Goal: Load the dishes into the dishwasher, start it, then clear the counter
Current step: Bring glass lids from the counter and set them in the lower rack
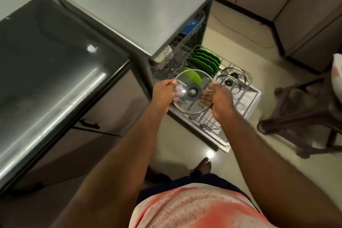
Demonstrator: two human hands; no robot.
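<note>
I hold a round glass lid (187, 103) with a metal rim and a black centre knob above the pulled-out lower rack (253, 92) of the open dishwasher. My left hand (163, 94) grips its left rim and my right hand (220, 103) grips its right rim. In the rack stand several green plates (205, 60), a green bowl (192, 78) seen partly through the lid, and two more glass lids (230, 79) on the right. The upper rack (187, 42) sits inside the machine with a blue item (190, 25) in it.
A black glossy counter (46, 65) runs along the left, and the dishwasher's grey top (138, 5) lies beyond it. A dark wooden chair (303, 109) stands at the right. An orange cord (246, 35) lies on the tiled floor. My bare foot (205, 165) stands near the dishwasher door (209, 135).
</note>
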